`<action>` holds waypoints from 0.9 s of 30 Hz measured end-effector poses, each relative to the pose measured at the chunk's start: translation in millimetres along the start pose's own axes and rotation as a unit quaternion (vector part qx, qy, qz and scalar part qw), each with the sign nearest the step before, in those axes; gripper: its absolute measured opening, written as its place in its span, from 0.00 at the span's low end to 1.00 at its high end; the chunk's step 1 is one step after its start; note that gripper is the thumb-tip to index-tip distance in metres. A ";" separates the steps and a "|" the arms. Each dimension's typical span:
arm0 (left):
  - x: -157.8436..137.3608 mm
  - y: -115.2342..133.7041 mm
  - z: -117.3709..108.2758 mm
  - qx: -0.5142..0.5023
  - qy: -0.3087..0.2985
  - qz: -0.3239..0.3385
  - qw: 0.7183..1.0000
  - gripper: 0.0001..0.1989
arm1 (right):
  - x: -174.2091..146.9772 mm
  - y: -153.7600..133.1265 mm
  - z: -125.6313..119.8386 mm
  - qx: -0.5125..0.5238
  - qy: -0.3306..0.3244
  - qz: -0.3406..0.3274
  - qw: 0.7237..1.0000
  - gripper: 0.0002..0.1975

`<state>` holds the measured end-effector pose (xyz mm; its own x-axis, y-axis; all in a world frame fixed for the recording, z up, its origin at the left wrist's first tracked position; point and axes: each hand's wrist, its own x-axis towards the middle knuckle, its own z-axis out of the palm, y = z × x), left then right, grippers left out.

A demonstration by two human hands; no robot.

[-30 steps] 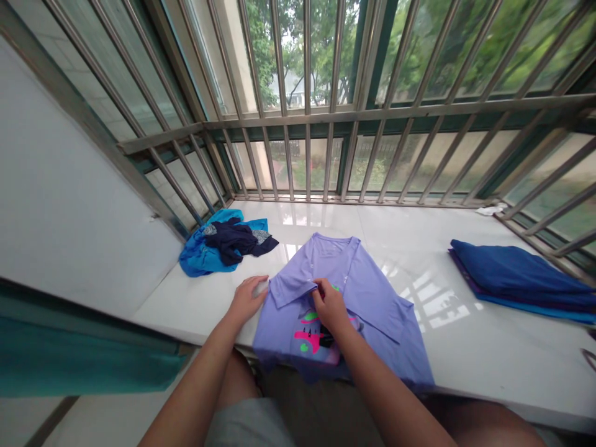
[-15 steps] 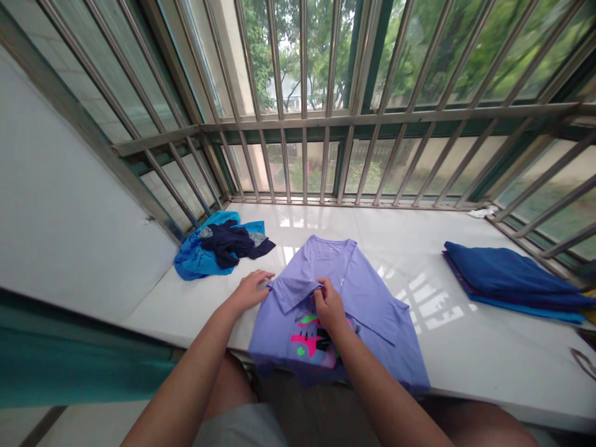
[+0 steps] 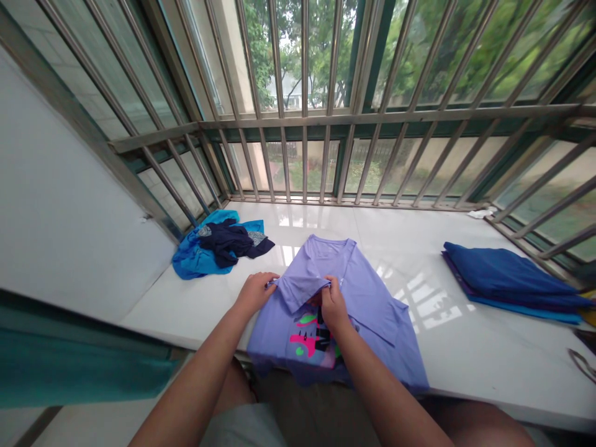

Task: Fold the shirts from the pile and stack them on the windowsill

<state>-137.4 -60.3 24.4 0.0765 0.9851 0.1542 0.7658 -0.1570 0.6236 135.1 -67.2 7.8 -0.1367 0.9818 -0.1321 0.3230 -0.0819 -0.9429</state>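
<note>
A lavender T-shirt (image 3: 358, 292) lies on the white marble sill (image 3: 465, 347), its hem hanging over the front edge, with a pink, green and black print showing near me. My left hand (image 3: 255, 292) pinches the left end of its folded-in left sleeve. My right hand (image 3: 331, 304) grips the sleeve's other end, over the print. The sleeve is lifted a little off the shirt between both hands.
A crumpled heap of bright blue and navy clothes (image 3: 218, 247) lies at the sill's back left. A folded stack of dark blue garments (image 3: 507, 279) rests at the right. Metal window bars (image 3: 302, 124) enclose the sill. A white wall (image 3: 60, 217) stands on the left.
My left hand has moved from flat beside the shirt onto the sleeve's edge and closed on it. The sleeve has risen slightly. The view has shifted a little.
</note>
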 end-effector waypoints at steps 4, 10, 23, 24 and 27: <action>0.4 -13.0 -0.8 -0.043 0.037 -0.039 0.998 0.15 | -1.0 2.7 2.4 0.088 -0.018 -0.043 0.995 0.15; 4.0 -39.0 -9.2 -0.060 0.047 -0.036 0.996 0.14 | -6.3 -2.0 6.6 0.004 0.010 -0.103 0.995 0.09; 4.8 -60.2 -6.4 -0.022 0.050 0.031 0.998 0.09 | -28.5 -34.9 41.4 -0.402 0.007 -0.342 0.849 0.13; 4.8 -60.8 -6.4 -0.023 0.050 0.033 0.998 0.09 | -29.0 -40.4 49.5 -0.432 -0.014 -0.330 0.839 0.15; 5.0 -62.0 -6.4 -0.022 0.054 0.034 0.998 0.08 | -24.8 -49.3 68.8 -0.487 -0.050 -0.281 0.826 0.10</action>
<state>-188.6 -46.1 -8.7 0.0551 0.9592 0.2773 0.7322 -0.2276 0.6419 58.2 -99.3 36.5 -0.5817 0.7952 0.1714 0.7756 0.6057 -0.1778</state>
